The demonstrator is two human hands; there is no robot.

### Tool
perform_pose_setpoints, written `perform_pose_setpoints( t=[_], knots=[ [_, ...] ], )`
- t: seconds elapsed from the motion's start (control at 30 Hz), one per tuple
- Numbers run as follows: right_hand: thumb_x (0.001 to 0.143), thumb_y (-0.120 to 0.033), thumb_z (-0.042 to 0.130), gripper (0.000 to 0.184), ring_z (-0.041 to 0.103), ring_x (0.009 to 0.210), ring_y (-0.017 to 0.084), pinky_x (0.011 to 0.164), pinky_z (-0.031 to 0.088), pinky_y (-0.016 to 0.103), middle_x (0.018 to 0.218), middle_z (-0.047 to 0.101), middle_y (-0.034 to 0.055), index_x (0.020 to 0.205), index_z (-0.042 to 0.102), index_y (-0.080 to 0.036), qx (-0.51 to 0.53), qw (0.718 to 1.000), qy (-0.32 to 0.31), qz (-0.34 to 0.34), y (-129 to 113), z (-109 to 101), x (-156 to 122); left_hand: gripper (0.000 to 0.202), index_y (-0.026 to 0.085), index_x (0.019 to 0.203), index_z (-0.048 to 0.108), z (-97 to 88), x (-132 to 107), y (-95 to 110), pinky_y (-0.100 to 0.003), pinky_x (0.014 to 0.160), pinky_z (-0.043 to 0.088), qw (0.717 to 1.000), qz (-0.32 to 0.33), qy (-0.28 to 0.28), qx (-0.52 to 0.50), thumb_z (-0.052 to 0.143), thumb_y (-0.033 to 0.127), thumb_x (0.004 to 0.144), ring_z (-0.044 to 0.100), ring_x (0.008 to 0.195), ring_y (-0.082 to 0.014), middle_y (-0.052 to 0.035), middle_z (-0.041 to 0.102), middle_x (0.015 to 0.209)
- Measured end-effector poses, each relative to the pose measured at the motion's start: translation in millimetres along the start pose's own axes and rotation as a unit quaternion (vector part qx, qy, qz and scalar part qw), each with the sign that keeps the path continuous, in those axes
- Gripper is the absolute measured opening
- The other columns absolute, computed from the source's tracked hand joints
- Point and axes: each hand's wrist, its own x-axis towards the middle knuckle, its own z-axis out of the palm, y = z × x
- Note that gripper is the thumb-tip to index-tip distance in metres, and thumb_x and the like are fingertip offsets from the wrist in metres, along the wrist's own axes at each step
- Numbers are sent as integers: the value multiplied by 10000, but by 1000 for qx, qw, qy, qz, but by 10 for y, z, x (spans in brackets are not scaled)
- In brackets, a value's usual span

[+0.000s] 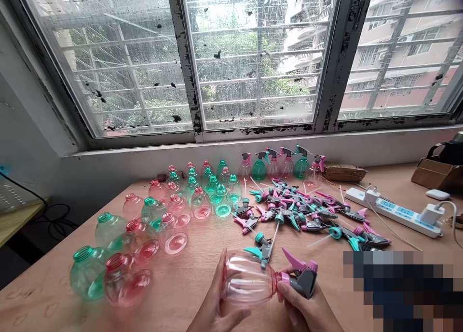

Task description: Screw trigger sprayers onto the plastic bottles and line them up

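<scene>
A clear pink spray bottle (248, 280) lies on its side in the air over the near edge of the table. Around its base end is my left hand (217, 300), thumb underneath. My right hand (307, 307) pinches the pink collar at the bottle's neck, just below the grey and pink trigger sprayer (306, 280). The sprayer sits on the neck; how tightly cannot be seen. Just beyond the bottle, a loose teal and grey trigger sprayer (265, 247) rests on the table, partly hidden by it.
Open pink and green bottles (175, 206) stand in rows at left. A heap of loose sprayers (300, 206) covers the middle right. Several bottles with sprayers (287, 165) line the wall. A white power strip (398, 211) and cardboard box (436, 172) are at right.
</scene>
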Motion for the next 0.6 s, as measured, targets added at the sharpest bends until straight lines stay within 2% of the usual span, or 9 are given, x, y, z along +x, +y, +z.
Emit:
perform_pose_setpoints(
  t=[0.1, 0.17, 0.33, 0.47, 0.6],
  knots=[
    [708, -583, 829, 480, 448, 352, 72, 350, 346, 179, 553, 652, -28, 888, 649, -176, 0, 1000, -5, -13, 24, -7, 21, 1119, 310, 1610, 7, -4, 2, -36, -525, 1272, 81, 1000, 13, 12, 18, 782, 456, 816, 281, 1520, -361, -108, 234, 1684],
    [700, -577, 837, 494, 452, 351, 76, 351, 346, 180, 553, 657, -27, 916, 647, -176, 1, 1000, -7, -16, 28, -1, 23, 1145, 306, 1610, 19, -8, -1, -35, -528, 1267, 118, 1000, 13, 6, 7, 796, 491, 790, 284, 1514, -378, -115, 217, 1687],
    [707, -583, 825, 473, 459, 348, 82, 354, 340, 190, 575, 684, -3, 875, 668, -170, -15, 1000, -6, -22, 31, -9, 30, 1025, 278, 1592, 197, -11, -14, 11, -523, 1234, 235, 1000, -13, -4, -12, 790, 510, 789, 394, 1441, -397, -140, 362, 1615],
    [744, -577, 797, 436, 477, 337, 85, 350, 330, 202, 635, 720, 32, 830, 668, -170, -40, 998, -28, -27, 87, -67, 74, 1098, 315, 1607, 63, -8, -5, 2, -489, 1230, 252, 1000, -11, 16, 14, 782, 505, 799, 417, 1426, -357, -124, 360, 1604],
    [766, -563, 786, 424, 490, 341, 90, 347, 332, 194, 600, 701, 14, 882, 661, -174, -39, 998, -35, -32, 155, -104, 103, 1164, 291, 1606, -53, -22, -13, -39, -468, 1217, 272, 999, -19, 24, 30, 763, 526, 810, 453, 1393, -343, -132, 486, 1498]
  ],
)
